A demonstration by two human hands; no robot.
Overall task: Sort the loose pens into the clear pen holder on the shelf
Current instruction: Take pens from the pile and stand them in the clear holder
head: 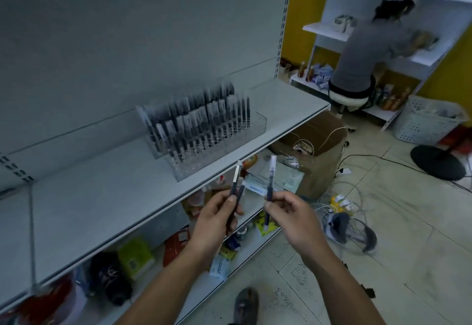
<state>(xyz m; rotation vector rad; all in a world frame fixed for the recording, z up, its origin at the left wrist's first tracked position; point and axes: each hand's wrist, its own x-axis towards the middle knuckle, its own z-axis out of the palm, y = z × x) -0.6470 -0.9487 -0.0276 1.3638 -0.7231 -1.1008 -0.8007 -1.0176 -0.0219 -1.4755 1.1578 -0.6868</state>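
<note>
I see the grey shelf [102, 197] running far-left to near, with the clear pen holder [256, 124] on it, its far rows packed with pens and its near and right parts looking free. Both my hands hover just near of the shelf edge. The left hand [217, 220] grips what look like two spare pens [236, 181]; the right hand [293, 220] pinches a single pen [271, 179] upright. I judge we're mid-sort: next, reach up and drop that pen into a free slot.
</note>
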